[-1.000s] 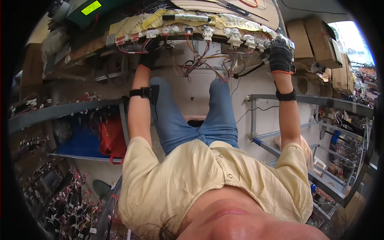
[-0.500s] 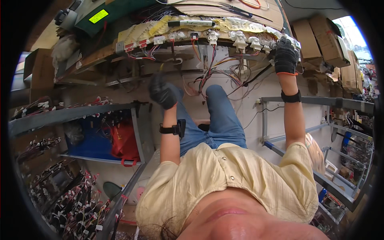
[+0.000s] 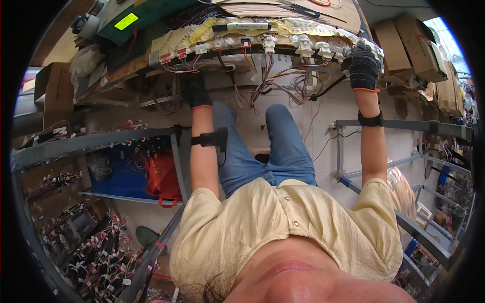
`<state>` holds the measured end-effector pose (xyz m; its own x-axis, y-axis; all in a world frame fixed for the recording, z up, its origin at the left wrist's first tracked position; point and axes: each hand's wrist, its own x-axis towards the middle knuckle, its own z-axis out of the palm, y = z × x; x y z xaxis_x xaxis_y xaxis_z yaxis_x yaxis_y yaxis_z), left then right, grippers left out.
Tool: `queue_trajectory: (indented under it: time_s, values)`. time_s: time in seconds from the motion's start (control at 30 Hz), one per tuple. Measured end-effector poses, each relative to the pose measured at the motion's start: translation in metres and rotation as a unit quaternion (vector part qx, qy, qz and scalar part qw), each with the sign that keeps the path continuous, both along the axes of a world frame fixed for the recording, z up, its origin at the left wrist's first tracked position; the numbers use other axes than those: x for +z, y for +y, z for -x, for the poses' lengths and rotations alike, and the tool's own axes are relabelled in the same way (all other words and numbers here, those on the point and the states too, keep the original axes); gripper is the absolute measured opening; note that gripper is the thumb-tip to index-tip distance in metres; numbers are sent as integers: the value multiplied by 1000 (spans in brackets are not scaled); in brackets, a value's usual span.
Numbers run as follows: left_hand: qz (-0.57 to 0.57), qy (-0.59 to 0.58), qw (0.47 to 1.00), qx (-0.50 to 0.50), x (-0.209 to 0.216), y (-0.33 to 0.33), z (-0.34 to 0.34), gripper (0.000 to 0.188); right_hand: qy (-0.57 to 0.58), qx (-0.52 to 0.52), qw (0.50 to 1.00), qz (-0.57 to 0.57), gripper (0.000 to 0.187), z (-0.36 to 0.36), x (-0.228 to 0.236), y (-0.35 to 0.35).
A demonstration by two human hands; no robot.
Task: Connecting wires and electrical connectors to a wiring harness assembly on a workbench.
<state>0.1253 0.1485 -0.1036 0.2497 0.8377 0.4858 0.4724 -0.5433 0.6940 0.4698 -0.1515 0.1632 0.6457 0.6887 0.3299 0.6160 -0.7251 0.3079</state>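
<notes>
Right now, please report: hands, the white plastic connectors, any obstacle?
Left black-gloved hand below white plastic connectors, grip unclear. Right black-gloved hand near row's right end. Multicoloured thin wires hang between.

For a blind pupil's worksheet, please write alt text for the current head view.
A person's black-gloved right hand is at the right end of a row of mostly white plastic connectors; the black-gloved left hand is below the row, left of hanging multicoloured wires.

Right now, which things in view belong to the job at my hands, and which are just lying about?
Apparently in the job:
connector row, right hand at its right end
left hand, below its left part
hanging wires

Seemingly lying about:
marker
red bag
cardboard boxes
</notes>
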Motion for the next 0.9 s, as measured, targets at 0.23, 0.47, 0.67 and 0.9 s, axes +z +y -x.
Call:
queue_trajectory:
  time_s: [0.23,0.47,0.67,0.9]
  values:
    - [-281,288,897,-184,86,-25,-68,18,-110,39,993,-1,26,-32,-29,-24]
    - [-250,330,839,-353,65,13,-21,31,-126,54,991,0,29,-28,-28,-17]
    - [169,102,777,-598,84,-7,-42,29,-132,60,989,8,31,-34,-27,-23]
    - [340,-82,752,-558,105,-33,-55,23,-48,-25,997,46,41,-25,-25,-20]
